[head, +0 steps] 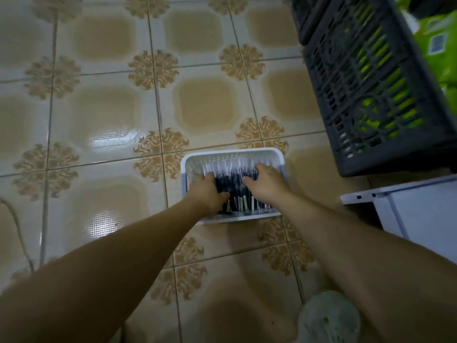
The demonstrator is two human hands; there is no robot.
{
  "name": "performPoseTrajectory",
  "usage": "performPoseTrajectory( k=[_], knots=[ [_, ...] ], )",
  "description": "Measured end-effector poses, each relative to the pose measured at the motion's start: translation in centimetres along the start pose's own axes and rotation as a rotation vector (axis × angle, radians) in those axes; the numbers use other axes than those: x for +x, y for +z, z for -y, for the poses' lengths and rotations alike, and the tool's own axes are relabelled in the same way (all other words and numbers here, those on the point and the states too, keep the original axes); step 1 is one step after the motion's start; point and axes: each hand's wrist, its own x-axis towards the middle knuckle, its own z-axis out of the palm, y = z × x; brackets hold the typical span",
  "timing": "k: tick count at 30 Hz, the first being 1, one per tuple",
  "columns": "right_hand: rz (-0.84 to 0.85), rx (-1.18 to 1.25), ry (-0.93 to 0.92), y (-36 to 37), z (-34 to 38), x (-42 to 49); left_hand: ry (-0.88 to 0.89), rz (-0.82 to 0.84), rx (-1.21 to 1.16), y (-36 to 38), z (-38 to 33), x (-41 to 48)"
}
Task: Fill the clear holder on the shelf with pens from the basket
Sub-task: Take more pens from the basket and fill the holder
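A white perforated basket (231, 154) sits on the tiled floor, holding several dark pens with clear barrels (235, 177). Both my hands reach down into it. My left hand (207, 191) lies on the left part of the pen pile, its fingers curled round some pens. My right hand (265, 180) covers the right part of the pile, fingers bent over the pens. The clear holder and the shelf are out of view.
A dark grey slatted crate (371, 90) with green packs inside stands at the upper right. A white box or cabinet edge (405, 201) is at the right. A grey-green slipper (329, 318) shows at the bottom. A thin cord (17, 231) lies at the left.
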Motion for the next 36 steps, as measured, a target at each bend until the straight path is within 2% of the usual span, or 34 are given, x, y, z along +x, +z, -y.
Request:
performPoseTrajectory(
  k=[4, 7, 14, 22, 26, 29, 33, 36],
  knots=[
    [-0.041, -0.008, -0.007, 0.7, -0.3, 1.8, -0.068, -0.016, -0.056, 1.4, 0.2, 1.7],
    [-0.074, 0.009, -0.018, 1.1, -0.2, 2.7, -0.123, -0.092, -0.081, 2.0, 0.2, 2.6],
    [-0.167, 0.089, 0.040, 1.3, -0.1, 3.8, -0.159, -0.194, -0.296, 3.6, 0.1, 3.1],
    [-0.129, 0.094, 0.083, 2.3, 0.4, 4.0, -0.126, -0.288, -0.408, 4.9, -0.2, 2.8],
    [-0.174, 0.154, 0.081, 2.0, 0.4, 3.8, -0.062, -0.323, -0.490, 4.9, -0.5, 2.3],
    [-0.167, 0.129, 0.112, 1.5, 0.4, 4.0, -0.105, -0.344, -0.655, 5.0, -0.4, 2.3],
    [-0.081, 0.138, 0.110, 1.6, 0.8, 4.0, -0.148, -0.332, -0.604, 5.1, -0.6, 2.2],
    [-0.084, 0.193, 0.080, 1.9, 0.8, 3.8, -0.207, -0.329, -0.630, 4.9, -1.0, 2.2]
  ],
)
